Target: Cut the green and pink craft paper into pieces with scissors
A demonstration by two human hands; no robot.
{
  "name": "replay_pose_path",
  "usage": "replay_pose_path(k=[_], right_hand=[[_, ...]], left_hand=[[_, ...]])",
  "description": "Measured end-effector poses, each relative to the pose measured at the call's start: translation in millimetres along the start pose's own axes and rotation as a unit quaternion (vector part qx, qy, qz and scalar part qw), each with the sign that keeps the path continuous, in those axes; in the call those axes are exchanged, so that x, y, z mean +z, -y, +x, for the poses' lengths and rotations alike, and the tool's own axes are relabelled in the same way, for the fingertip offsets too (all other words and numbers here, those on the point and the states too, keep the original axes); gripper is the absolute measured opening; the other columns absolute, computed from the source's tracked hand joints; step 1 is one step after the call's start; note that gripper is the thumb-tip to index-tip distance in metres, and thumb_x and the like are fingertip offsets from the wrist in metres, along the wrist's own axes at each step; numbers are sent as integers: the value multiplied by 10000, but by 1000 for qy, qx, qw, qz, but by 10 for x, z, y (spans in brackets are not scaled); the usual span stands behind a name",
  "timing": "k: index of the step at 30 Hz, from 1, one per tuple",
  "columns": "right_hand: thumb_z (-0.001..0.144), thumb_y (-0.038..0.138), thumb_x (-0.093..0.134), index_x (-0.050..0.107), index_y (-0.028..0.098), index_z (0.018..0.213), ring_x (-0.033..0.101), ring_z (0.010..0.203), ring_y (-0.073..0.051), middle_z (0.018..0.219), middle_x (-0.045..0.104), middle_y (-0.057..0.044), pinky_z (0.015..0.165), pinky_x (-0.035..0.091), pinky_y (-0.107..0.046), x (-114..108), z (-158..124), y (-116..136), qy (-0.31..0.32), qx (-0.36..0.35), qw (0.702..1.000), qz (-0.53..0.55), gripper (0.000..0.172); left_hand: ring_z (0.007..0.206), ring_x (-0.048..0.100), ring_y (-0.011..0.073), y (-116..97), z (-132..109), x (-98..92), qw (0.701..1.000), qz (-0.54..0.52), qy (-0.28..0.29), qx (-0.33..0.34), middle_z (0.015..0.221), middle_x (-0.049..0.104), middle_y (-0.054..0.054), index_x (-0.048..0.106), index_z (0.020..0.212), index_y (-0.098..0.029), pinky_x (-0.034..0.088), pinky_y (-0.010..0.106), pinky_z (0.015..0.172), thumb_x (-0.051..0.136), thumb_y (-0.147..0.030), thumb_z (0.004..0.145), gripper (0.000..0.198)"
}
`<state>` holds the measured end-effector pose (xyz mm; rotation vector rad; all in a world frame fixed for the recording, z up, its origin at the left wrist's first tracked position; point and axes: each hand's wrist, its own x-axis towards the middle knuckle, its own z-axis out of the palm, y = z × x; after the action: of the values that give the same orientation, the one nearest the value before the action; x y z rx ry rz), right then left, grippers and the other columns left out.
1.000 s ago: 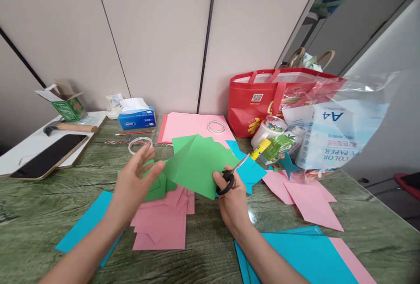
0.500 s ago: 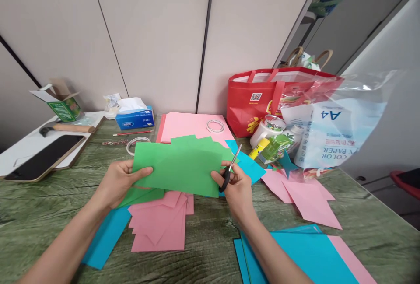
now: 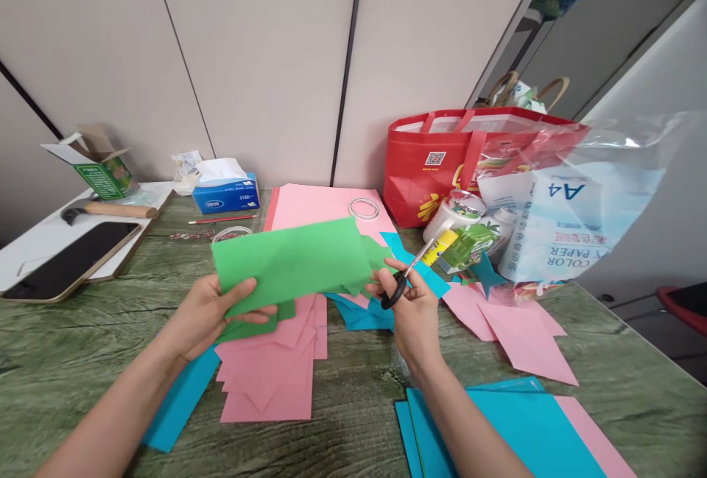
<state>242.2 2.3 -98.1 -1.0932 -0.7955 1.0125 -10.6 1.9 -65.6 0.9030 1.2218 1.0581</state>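
Note:
A long rectangle of green paper [image 3: 292, 261] is pinched in my left hand [image 3: 202, 320], thumb on top and fingers below, held up above the table. My right hand [image 3: 412, 316] is closed around the black handles of a pair of scissors [image 3: 395, 290], whose blades point up and to the right. The right fingertips are off the green sheet's right end. Behind that end shows another green piece; whether it lies on the table I cannot tell. Below are overlapping pink paper pieces [image 3: 276, 382], a blue strip [image 3: 182, 404] and blue scraps [image 3: 364, 314].
At the back stand a blue tissue box [image 3: 226, 194], a pink paper stack [image 3: 320, 205] with a tape roll [image 3: 364, 208], and a red bag [image 3: 412, 183]. A glue stick [image 3: 440, 246] and plastic A4 paper packaging [image 3: 579, 220] are right. Blue sheets [image 3: 497, 434] lie front right; a phone [image 3: 71, 261] left.
My right hand has let go of the green paper's right end and moved slightly right with the scissors. The sheet now tilts up at its right side.

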Motion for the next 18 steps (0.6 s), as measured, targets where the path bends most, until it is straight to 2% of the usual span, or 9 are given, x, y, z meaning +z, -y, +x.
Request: replay_pose_path(k=[2, 4, 6, 8, 11, 18], right_hand=[[661, 390, 694, 565, 174, 981, 624, 575, -160, 702, 678, -21, 589, 497, -320, 34, -52, 29, 45, 24, 999, 13, 407], [628, 385, 721, 571, 184, 964, 636, 627, -171, 712, 682, -24, 634, 498, -326, 83, -134, 47, 151, 59, 987, 6, 419], [581, 349, 761, 555, 200, 969, 635, 686, -174, 736, 676, -17, 657, 485, -311, 134, -230, 46, 277, 110, 954, 2, 463], [596, 339, 752, 541, 210, 944, 624, 695, -164, 736, 666, -9, 636, 468, -288, 177, -316, 35, 361, 138, 922, 6, 428], [621, 342, 729, 557, 201, 899, 603, 705, -152, 756, 652, -12, 649, 450, -276, 211, -391, 26, 403, 153, 902, 8, 356], [656, 336, 701, 575, 199, 919, 566, 693, -136, 745, 617, -4, 652, 419, -263, 207, -409, 47, 418, 168, 893, 21, 323]], left_hand=[[572, 685, 264, -6, 30, -2, 995, -26, -70, 68, 752, 727, 87, 666, 780, -131, 566, 296, 432, 785, -297, 534, 320], [491, 666, 233, -23, 41, 3, 984, -46, -113, 128, 705, 714, 46, 656, 731, -143, 506, 248, 328, 794, -289, 515, 295], [443, 644, 208, -38, 25, 26, 979, -60, -121, 154, 653, 693, 21, 643, 679, -156, 449, 223, 274, 798, -277, 508, 260], [434, 633, 195, -42, -11, 67, 980, -66, -110, 149, 638, 682, 14, 638, 662, -165, 429, 216, 265, 796, -265, 514, 238], [426, 624, 191, -26, -75, 140, 985, -61, -97, 129, 648, 678, 3, 638, 674, -170, 414, 219, 260, 785, -257, 533, 222], [405, 600, 185, 83, -149, 245, 993, -18, -64, 96, 552, 652, 29, 639, 614, -158, 381, 220, 263, 734, -268, 602, 146]])
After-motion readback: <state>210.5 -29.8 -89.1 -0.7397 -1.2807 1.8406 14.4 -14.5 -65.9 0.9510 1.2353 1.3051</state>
